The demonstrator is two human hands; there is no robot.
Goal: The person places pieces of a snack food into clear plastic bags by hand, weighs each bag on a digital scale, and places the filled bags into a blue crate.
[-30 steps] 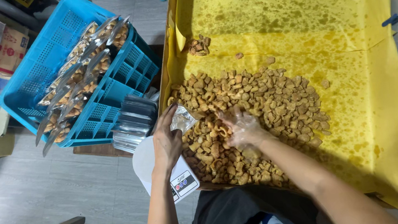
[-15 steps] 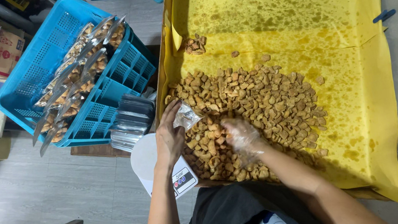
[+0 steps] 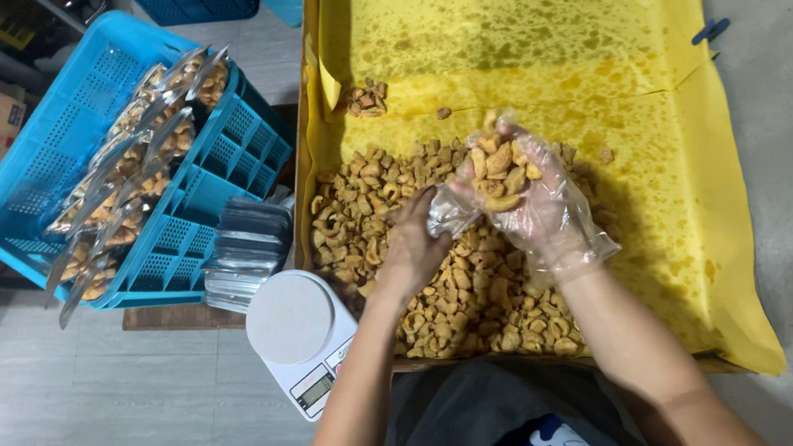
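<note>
A heap of fried snacks (image 3: pixel 497 175) is cupped in the gloved right hand (image 3: pixel 527 199), fingers curled around it; just leftward, a small clear bag (image 3: pixel 449 216), seemingly, is pinched by the left hand (image 3: pixel 412 249).

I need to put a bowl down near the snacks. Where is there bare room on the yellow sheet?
Bare: the yellow sheet beyond the small clump, and its right strip. Crowded: the snack pile under both hands, left hand and gloved right hand.

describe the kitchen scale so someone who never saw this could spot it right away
Start at the yellow sheet heaped with fried snack pieces. Just off its near left corner, beside the blue crate, sits the scale. It alone is white, with a round platform and a small display.
</note>
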